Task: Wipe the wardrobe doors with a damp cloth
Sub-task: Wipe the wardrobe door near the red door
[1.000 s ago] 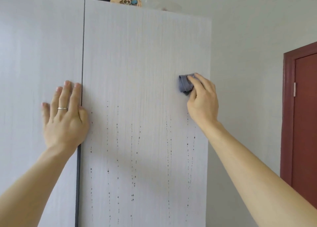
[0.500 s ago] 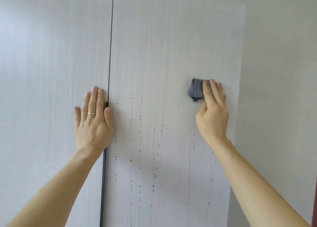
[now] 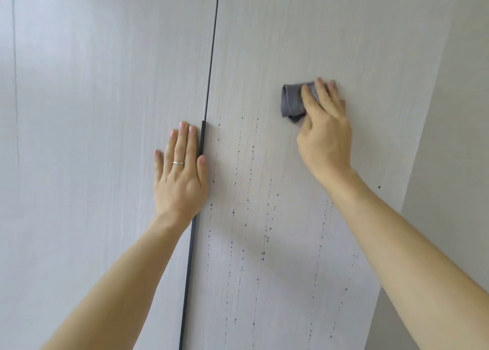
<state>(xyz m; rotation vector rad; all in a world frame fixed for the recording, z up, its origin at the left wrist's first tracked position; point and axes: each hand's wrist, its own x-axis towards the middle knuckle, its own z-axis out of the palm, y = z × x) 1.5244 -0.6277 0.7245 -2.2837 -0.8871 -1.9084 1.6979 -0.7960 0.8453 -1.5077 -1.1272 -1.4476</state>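
I am looking at the left hand (image 3: 182, 180), sitting at about 9 o'clock on my feed and wearing a thin silver ring (image 3: 178, 163) on its ring finger. The right hand (image 3: 326, 135) is showing at about 2 o'clock. Both forearms (image 3: 127, 278) are running bare to the frame's edge.

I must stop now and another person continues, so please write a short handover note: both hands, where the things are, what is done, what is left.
Left hand: flat on the left door, beside the dark gap.
Right hand: presses the grey cloth on the right door, upper part.
Done: no spots show above the cloth.
Left: rows of dark spots below the cloth; left door, cannot tell.
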